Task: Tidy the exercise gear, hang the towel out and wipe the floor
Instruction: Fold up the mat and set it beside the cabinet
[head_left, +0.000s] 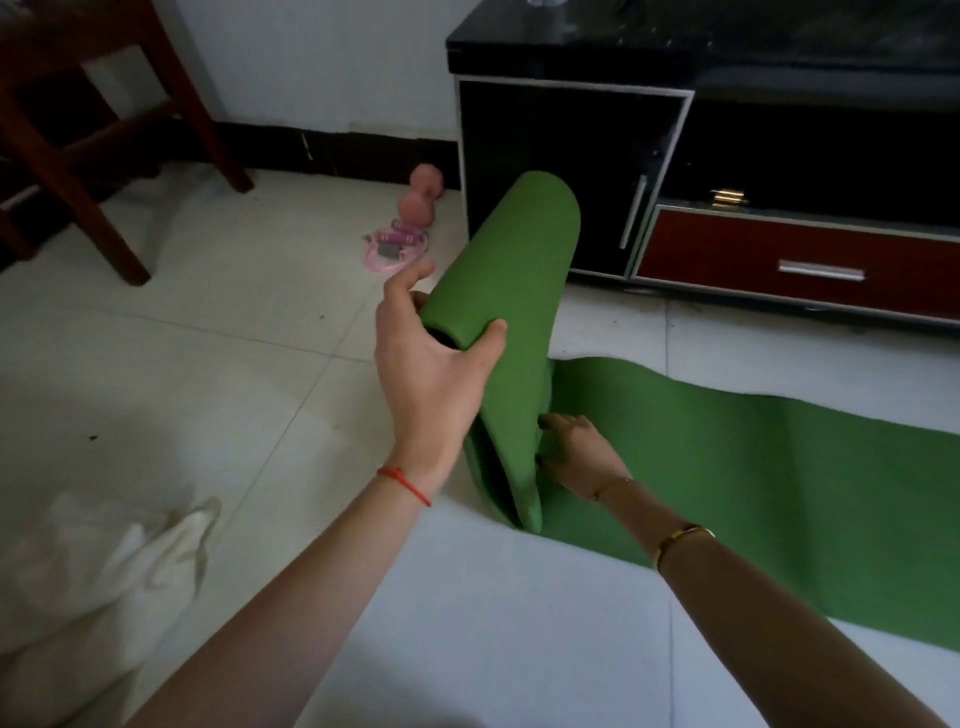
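A green exercise mat (753, 467) lies partly unrolled on the tiled floor, and its rolled part (514, 270) is tilted up off the floor. My left hand (431, 364) grips the raised near end of the roll, thumb on one side and fingers on the other. My right hand (576, 447) presses against the lower side of the roll where it meets the flat mat. A pink dumbbell (418, 200) and a pink skipping rope (395, 249) lie on the floor beyond the roll. A white cloth (93, 571) sits at the lower left.
A black TV cabinet (571, 171) with an open compartment and a red drawer (800, 265) stands right behind the mat. A dark wooden chair (93, 135) stands at the upper left. The wall and dark skirting run along the back.
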